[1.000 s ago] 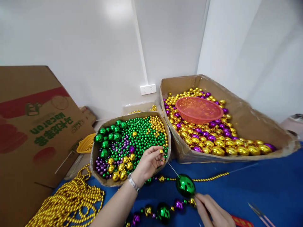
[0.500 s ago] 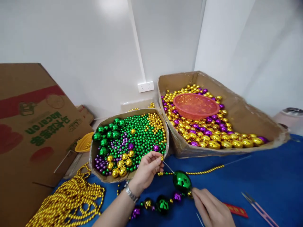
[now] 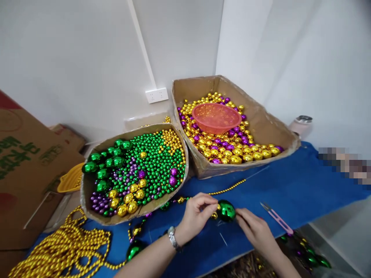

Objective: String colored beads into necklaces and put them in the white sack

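Note:
My left hand (image 3: 198, 211), a metal watch on its wrist, pinches a small gold bead against the left side of a large green bauble (image 3: 226, 211). My right hand (image 3: 252, 227) grips that bauble's right side. Both hands meet over the blue cloth (image 3: 290, 189). The bauble belongs to a strand of green, purple and gold beads (image 3: 139, 239) that trails left under my forearm. A thin gold bead string (image 3: 228, 188) lies just beyond my hands.
A cardboard tray of green, gold and purple beads (image 3: 136, 170) sits left of centre. A larger box of gold and purple balls (image 3: 232, 148) holds a pink basket (image 3: 216, 117). Pink snips (image 3: 276, 217) lie right of my hands. Gold bead chains (image 3: 60, 251) pile at left.
My left hand came away from the bead tray and down to the green bauble with a small gold bead. My right hand closed in on the bauble. The view swung right.

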`<state>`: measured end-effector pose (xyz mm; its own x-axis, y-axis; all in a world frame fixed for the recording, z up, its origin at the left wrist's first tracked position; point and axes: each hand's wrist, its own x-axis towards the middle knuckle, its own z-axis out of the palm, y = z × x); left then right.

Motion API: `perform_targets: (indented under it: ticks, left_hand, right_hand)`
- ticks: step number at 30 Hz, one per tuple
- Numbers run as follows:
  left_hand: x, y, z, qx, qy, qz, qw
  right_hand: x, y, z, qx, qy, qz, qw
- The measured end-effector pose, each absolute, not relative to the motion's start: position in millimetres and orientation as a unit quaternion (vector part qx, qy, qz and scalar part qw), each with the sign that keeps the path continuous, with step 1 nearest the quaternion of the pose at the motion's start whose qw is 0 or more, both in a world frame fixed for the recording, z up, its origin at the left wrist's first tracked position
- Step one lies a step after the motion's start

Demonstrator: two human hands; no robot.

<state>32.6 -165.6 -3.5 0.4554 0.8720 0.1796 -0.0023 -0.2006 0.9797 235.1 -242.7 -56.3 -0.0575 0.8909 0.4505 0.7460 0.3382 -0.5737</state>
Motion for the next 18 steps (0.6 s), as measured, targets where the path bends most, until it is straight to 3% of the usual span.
perform_targets:
  ticks: [4, 9, 14, 18]
  left_hand:
    - [34, -171, -15, 0.723, 0.342, 0.347, 0.490]
    - [34, -166, 20, 0.716, 0.331, 0.358, 0.499]
    - [37, -161, 42, 0.701, 0.331, 0.393, 0.495]
    - [44, -165, 14, 0.775, 0.267, 0.338, 0.463]
  right_hand:
    - [241, -249, -68, -0.588, -0.721, 0.125, 0.344]
    - [232, -248, -43, -0.602, -0.705, 0.169, 0.336]
    - [220, -244, -20, -0.565, -0.694, 0.237, 0.378]
    - [218, -244, -8, -0.582, -0.631, 0.294, 0.420]
